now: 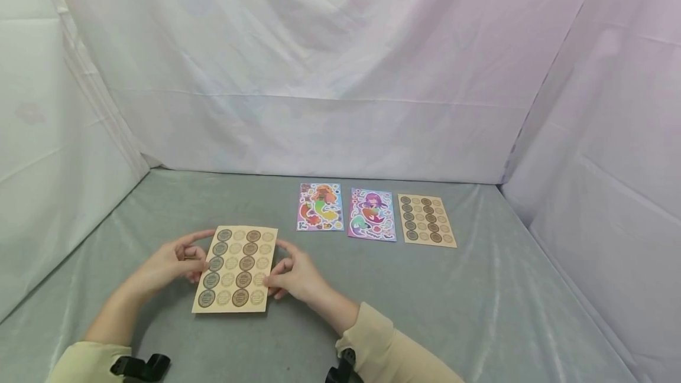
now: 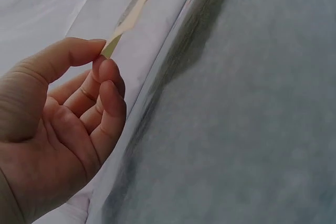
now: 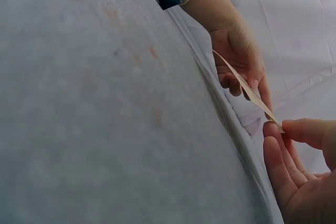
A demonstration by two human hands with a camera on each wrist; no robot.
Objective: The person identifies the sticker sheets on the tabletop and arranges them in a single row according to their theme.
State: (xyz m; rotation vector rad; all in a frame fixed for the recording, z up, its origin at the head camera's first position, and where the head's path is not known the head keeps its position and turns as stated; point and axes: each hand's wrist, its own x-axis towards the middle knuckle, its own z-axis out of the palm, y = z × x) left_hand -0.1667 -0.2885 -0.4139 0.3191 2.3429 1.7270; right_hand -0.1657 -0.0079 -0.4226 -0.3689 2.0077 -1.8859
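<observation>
Lower left of frame, left hand (image 1: pixel 173 261) and right hand (image 1: pixel 298 275) are pinching opposite edges, likely steadying the round-sticker sheet (image 1: pixel 234 270).

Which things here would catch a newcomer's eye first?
The tan sheet pinched by the left hand and right hand, left of centre in the head view, stands out first. Farther back to the right, two colourful cartoon sheets catch the eye, beside a second tan sheet.

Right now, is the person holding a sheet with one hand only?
No, the left hand and right hand grip opposite edges of the sheet.
</observation>
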